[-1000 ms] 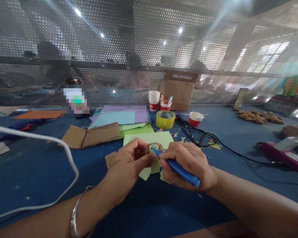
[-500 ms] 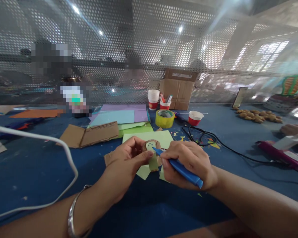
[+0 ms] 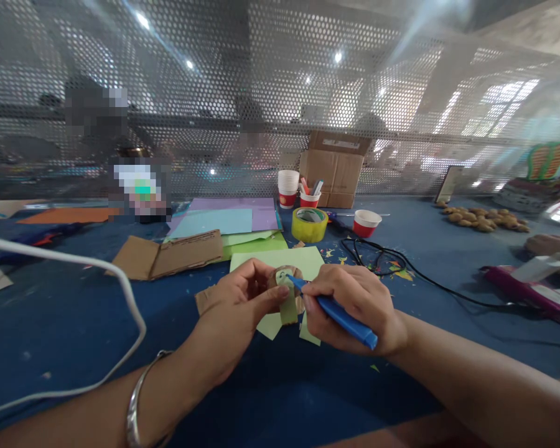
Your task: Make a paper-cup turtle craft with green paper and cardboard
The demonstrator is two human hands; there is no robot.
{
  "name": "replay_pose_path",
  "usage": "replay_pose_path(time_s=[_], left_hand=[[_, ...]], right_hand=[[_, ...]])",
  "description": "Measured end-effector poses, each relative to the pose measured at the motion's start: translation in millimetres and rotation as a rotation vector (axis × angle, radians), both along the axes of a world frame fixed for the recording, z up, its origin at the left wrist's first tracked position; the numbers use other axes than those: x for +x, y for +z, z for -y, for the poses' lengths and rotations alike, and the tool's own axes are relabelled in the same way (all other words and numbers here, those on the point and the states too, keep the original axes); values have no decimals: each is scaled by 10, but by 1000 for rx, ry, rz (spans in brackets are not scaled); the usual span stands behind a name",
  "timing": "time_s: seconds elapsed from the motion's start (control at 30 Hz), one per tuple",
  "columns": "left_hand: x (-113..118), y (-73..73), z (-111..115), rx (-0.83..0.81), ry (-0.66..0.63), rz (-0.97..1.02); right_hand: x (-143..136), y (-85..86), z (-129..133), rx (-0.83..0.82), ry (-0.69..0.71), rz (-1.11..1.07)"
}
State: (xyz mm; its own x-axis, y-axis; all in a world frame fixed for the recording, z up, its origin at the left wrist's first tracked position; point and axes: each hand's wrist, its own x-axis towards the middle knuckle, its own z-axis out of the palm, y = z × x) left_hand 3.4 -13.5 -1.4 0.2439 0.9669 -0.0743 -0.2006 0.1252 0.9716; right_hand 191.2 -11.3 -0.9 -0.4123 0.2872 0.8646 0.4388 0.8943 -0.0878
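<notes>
Between its thumb and fingers my left hand [image 3: 242, 295] pinches a small cardboard figure [image 3: 288, 308] faced with pale green paper. Dark marks like a little face show near its rounded top. My right hand [image 3: 350, 305] grips a blue marker [image 3: 348, 320] like a pen, its tip on or just over the green paper; contact is hard to tell. Beneath the figure lie a pale green sheet [image 3: 308, 258] and cut green scraps [image 3: 269, 325]. Part of the figure is hidden by my left thumb and the marker.
Behind my hands are a yellow tape roll [image 3: 309, 225], a red-and-white paper cup [image 3: 366, 223], a cup of markers [image 3: 310, 198] and folded cardboard [image 3: 186, 255]. A white cable [image 3: 133, 298] crosses on the left. At right, another person's hand [image 3: 553, 252] is near a purple glue gun [image 3: 527, 289].
The marker's tip has shifted slightly over the face on the green paper, and its rear end has swung a little. My left hand keeps its hold almost unmoved.
</notes>
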Motion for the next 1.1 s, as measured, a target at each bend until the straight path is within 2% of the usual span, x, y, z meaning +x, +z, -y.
replay_pose_path(time_s=[1.1], left_hand=[[-11, -40, -19, -6, -11, -6]], right_hand=[[3, -3, -8, -8, 2, -6]])
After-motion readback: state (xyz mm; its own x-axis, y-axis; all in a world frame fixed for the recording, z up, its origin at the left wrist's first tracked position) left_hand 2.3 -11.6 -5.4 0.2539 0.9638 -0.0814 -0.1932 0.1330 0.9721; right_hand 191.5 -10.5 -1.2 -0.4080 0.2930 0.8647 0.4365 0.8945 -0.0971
